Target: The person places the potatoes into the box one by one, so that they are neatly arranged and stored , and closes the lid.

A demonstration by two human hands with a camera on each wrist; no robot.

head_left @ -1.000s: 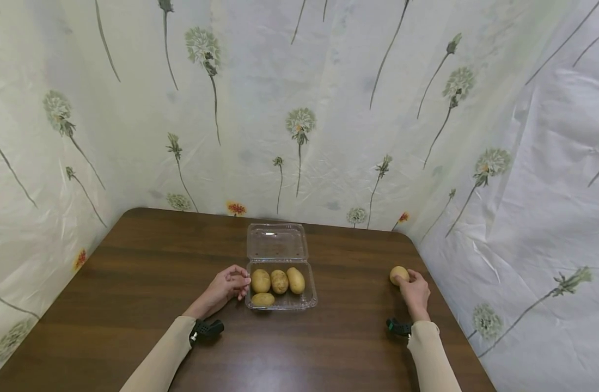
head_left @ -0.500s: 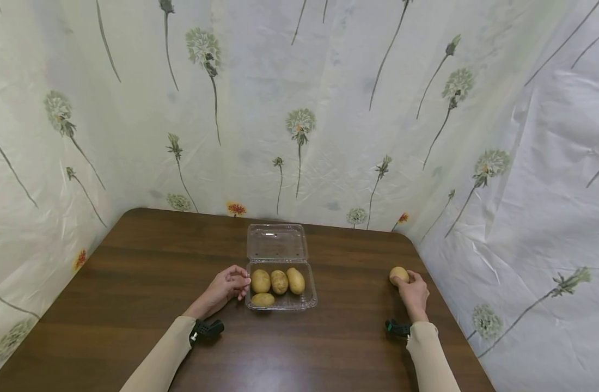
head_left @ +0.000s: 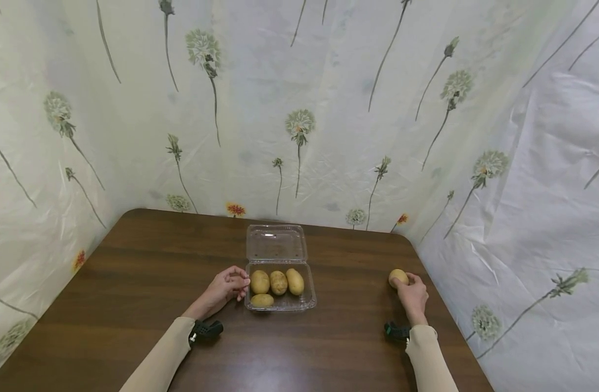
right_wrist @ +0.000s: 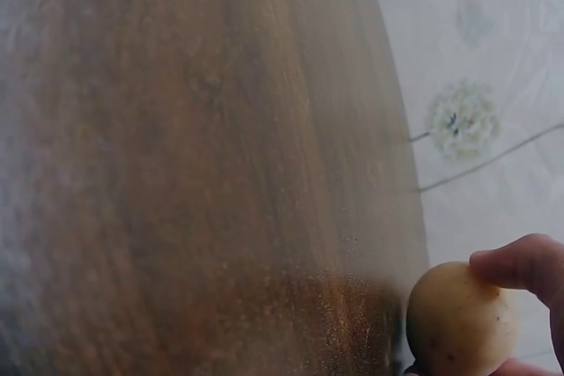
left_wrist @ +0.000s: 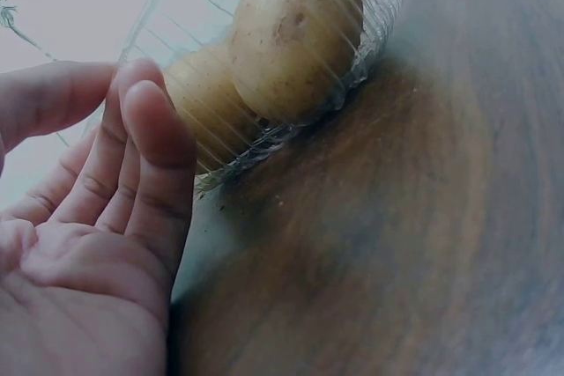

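Note:
A clear plastic clamshell container (head_left: 306, 302) stands on the table with its lid (head_left: 276, 242) tipped back. Inside lie several potatoes (head_left: 279, 282), most of them in a row and one by the front left corner. My left hand (head_left: 227, 287) pinches the container's left rim between thumb and fingertips; the left wrist view shows a potato (left_wrist: 295, 37) close behind the ribbed wall. Far to the right, my right hand (head_left: 414, 296) grips a single potato (head_left: 398, 276), thumb on one side and fingers on the other. Most of the right hand falls outside the right wrist view.
The brown wooden table (head_left: 348, 337) has rounded far corners. A pale curtain (head_left: 338, 136) printed with dandelions hangs behind it and along both sides. The right hand is near the table's right edge. Each wrist wears a black band (head_left: 205, 330).
Almost nothing differs. The head view has shifted very slightly; both hands keep their holds, and the container and potatoes stay where they were.

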